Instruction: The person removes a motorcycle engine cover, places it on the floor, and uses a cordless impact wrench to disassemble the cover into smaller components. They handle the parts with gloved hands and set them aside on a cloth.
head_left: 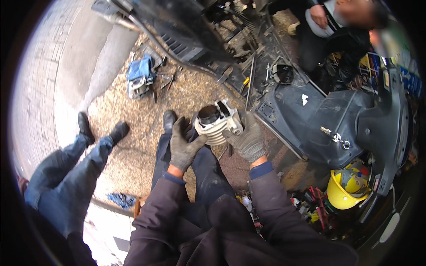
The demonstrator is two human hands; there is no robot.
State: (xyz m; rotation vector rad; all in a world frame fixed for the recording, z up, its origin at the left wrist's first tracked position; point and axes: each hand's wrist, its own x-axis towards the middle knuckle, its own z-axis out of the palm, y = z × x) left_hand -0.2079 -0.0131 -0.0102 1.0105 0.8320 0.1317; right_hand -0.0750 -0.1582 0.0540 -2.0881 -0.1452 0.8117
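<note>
Ground (137, 155): speckled and tan below the work, with smooth grey paving (84, 48) off to the left.
Cylinder block (217, 128): held clear of the ground between two gloved hands, in front of the wearer's knees, bore upward and pale fins toward the wearer. From my end I could not tell whether a knee took any weight.
Right hand (248, 139): fingers around the block's right side, thumb on its front, pinching it.
Left hand (184, 144): fingers spread beside the block, thumb tip at the edge of the fins; firm contact I could not confirm.
Blue cloth (141, 66): on the ground to the upper left, a small metal part (138, 87) on it, hand tools (165, 82) just beside.
Scooter panel (306, 119): dark, to the right, keys (339, 141) lying on it; yellow helmet (341, 197) near its lower edge.
Drop risk: I judged the right hand the main hold; with the left so loose, a greasy glove or a sudden turn could have let the block roll out and chip its fins.
Bore risk: facing up over loose grit, it could have picked up dirt from gloves or a careless set-down.
Bump risk: a jeans-clad person (75, 181) stood near on the left; one step inward could have jogged the left arm.
</note>
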